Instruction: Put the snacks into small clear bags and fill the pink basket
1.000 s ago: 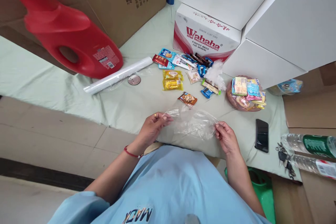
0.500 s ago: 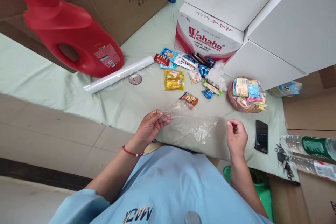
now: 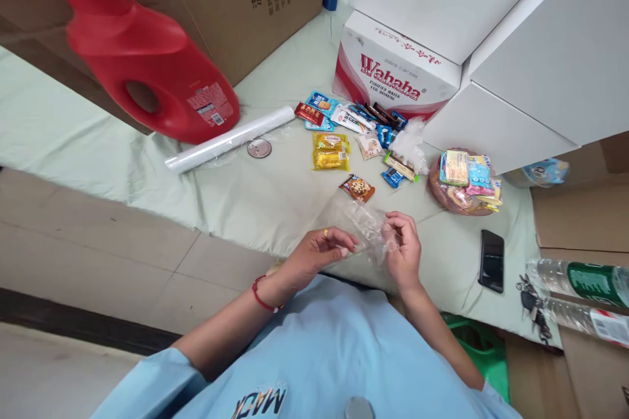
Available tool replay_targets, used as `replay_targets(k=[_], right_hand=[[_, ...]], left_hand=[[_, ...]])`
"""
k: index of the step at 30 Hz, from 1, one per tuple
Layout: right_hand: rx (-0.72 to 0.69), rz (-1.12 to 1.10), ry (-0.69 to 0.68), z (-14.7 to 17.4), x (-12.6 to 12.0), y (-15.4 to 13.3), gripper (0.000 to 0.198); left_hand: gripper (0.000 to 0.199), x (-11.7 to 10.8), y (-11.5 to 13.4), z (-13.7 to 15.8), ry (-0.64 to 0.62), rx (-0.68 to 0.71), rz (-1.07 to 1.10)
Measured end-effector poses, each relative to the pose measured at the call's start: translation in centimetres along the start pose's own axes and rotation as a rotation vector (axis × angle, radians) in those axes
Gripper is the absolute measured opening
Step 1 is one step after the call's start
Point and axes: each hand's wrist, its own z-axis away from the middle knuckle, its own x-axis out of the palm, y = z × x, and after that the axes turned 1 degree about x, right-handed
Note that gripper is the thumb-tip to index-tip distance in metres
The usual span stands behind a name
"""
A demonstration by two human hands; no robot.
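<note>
A clear, crumpled plastic bag [image 3: 364,219] stretches between my two hands near the front edge of the cloth-covered table. The fingertips and thumb of my left hand [image 3: 324,250] come together at the bag's near left part. My right hand [image 3: 403,252] has its fingers curled on the bag's right side, gripping the film. Just beyond the bag lies a brown cookie packet [image 3: 358,188], close to its far edge. Farther back are yellow snack packs [image 3: 331,151] and a loose pile of small packets, among them a white wrapper [image 3: 352,119].
A roll of plastic film [image 3: 230,139] and a round metal disc [image 3: 259,148] lie to the left, by a large red jug [image 3: 162,72]. At right are a bowl of snacks [image 3: 437,191], a phone [image 3: 492,260], keys [image 3: 529,301] and plastic bottles [image 3: 592,280]. A Wahaha carton [image 3: 393,72] stands behind.
My right hand has moved left and taken hold of the bag. My left hand has shifted right and slightly down, so the hands are closer together. The view has turned slightly.
</note>
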Motion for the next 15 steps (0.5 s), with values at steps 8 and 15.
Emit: replay_targets(k=[8, 15], right_hand=[[0.789, -0.850, -0.201, -0.3, -2.3, -1.1, 0.030], [0.769, -1.268, -0.180, -0.4, -5.7, -0.1, 0.016]], left_hand=[[0.095, -0.6, -3.0, -2.1, 0.457, 0.086, -0.341], [0.099, -0.8, -2.4, -3.6, 0.489, -0.010, -0.037]])
